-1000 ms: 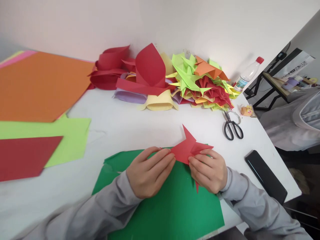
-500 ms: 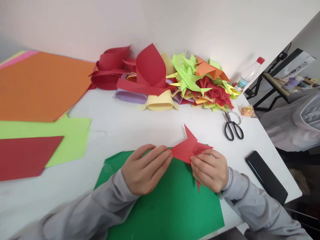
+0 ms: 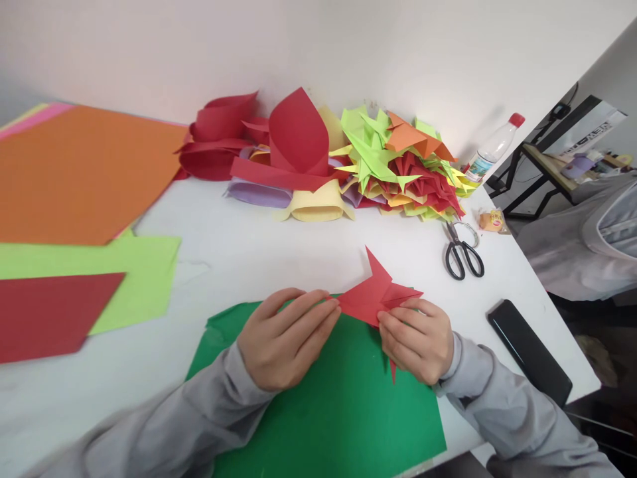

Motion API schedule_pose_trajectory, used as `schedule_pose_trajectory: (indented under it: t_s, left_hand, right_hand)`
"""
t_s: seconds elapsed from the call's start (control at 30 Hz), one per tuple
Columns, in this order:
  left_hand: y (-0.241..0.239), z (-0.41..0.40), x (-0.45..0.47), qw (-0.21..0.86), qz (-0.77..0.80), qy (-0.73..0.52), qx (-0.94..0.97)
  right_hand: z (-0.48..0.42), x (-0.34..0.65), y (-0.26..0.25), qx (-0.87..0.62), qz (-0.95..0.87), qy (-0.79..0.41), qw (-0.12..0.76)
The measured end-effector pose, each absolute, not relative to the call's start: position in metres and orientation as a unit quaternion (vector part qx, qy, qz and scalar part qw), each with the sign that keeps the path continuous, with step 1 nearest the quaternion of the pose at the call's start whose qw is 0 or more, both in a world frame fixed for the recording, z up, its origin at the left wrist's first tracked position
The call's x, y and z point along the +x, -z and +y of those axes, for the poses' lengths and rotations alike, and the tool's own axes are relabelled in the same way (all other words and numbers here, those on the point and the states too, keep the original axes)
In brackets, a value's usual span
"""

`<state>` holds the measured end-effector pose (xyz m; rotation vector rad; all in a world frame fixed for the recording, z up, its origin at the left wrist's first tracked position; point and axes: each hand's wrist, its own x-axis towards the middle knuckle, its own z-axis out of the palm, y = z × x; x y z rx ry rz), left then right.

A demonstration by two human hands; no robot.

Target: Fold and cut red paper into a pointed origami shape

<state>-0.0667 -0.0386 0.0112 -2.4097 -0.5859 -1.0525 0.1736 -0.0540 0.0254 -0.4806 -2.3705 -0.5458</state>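
Note:
A folded red paper figure with pointed flaps lies over the far edge of a green sheet on the white table. My left hand has its fingers drawn together, the fingertips pinching the figure's left tip. My right hand is curled over the figure's right side and grips it, with a red point sticking out below the palm. Both arms wear grey sleeves.
A heap of folded paper shapes and curled red, yellow and purple strips lies by the wall. Black scissors, a phone, a bottle and a small wrapper are at right. Orange, lime and red sheets lie left.
My left hand has slid slightly left and back along the figure's edge. The red figure and my right hand have barely moved.

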Motion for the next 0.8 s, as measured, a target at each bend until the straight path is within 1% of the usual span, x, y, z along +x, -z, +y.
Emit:
schedule_pose_trajectory:
  t_s: [0.13, 0.43, 0.73, 0.8]
  left_hand:
    - [-0.008, -0.038, -0.066, 0.215, -0.213, 0.362, -0.882]
    - [-0.01, -0.035, -0.062, 0.201, -0.218, 0.371, -0.88]
    - [-0.014, -0.023, -0.074, 0.254, -0.256, 0.384, -0.85]
    - [-0.015, -0.024, -0.073, 0.249, -0.256, 0.391, -0.848]
  right_hand:
    - [-0.054, 0.173, -0.026, -0.181, -0.904, 0.204, 0.329]
    - [-0.053, 0.173, -0.023, -0.181, -0.907, 0.206, 0.32]
    - [-0.053, 0.179, -0.018, -0.203, -0.892, 0.221, 0.338]
    - [-0.052, 0.179, -0.018, -0.201, -0.893, 0.224, 0.334]
